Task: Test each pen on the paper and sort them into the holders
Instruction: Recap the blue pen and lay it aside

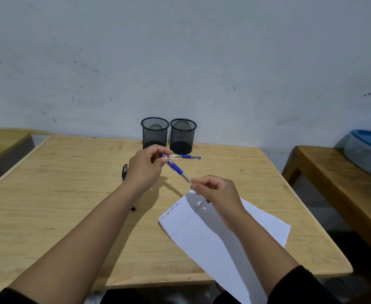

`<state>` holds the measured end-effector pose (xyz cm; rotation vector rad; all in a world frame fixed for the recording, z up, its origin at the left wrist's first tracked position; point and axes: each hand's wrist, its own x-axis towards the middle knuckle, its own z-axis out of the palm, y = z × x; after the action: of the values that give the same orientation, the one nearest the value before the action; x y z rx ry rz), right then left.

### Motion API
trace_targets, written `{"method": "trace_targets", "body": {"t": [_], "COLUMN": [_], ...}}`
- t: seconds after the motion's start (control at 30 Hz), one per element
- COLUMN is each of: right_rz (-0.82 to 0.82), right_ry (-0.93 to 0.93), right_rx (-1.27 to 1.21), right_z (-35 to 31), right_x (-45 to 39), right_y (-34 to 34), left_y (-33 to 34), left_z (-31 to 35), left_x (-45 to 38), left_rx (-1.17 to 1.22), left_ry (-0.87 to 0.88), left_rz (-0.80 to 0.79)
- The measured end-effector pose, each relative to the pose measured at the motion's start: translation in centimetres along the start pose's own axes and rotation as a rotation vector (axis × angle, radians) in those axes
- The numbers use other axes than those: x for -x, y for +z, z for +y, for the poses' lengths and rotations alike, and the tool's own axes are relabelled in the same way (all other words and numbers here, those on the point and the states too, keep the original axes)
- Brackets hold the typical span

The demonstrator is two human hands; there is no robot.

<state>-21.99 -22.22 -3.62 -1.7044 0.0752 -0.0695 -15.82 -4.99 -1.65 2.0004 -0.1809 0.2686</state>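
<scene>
A: What lies nearest?

B: A thin white sheet of paper (213, 233), flat and smooth, set askew on the pale wooden worktop (59, 205), with its near corner hanging past the front edge. A short line of blue scribbles runs along its far left edge.

A: And the hands?

B: The right hand (217, 191) hovers above the paper's far corner, its fingertips pinched together on something small at the pen's tip; I cannot tell what. The left hand (146, 170) is curled round the rear end of a blue pen (177, 168), a slim clear barrel with a blue grip, held in the air and slanting down towards the right hand.

A: Anything else on the wood?

B: A dark pen (124, 171) lies just left of the left wrist, and a small dark red tip (133, 208) peeks out from under the left forearm. Farther back, a 2nd blue pen (185, 157) lies flat, just in front of the holders.

A: The holders?

B: 2 round black wire-mesh cups standing upright side by side against the scuffed white wall (180, 62): the left holder (154, 132) and the right holder (182, 136). Nothing shows through their mesh.
</scene>
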Motion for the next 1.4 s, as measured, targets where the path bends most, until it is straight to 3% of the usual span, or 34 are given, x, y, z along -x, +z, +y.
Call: {"method": "trace_targets", "body": {"t": [0.23,0.5,0.7,1.23,1.4], "right_rz": [-0.005,0.194,0.171,-0.015,0.044], "right_ry": [0.034,0.111,0.172,-0.293,-0.380], "right_rx": [0.171,0.384,0.583,1.171,1.242], "right_z": [-0.2,0.5,1.7,1.4,1.9], "right_x": [-0.8,-4.7,-6.3,-7.0,-10.0], "right_y": [1.7,4.6,6.0,2.7,1.7], "left_y": [1.3,4.6,5.3,4.2,4.3], "left_z": [-0.1,-5.5,-7.3,-5.2,-4.6], "left_x": [0.3,0.8,1.7,-1.8,-5.0], "left_rx": [-0.021,-0.503,-0.588,-0.811,-0.893], "left_ry": [-0.045,-0.122,-0.010,0.053,0.105], "left_rz": [0.100,-0.106,-0.085,-0.081,-0.045]}}
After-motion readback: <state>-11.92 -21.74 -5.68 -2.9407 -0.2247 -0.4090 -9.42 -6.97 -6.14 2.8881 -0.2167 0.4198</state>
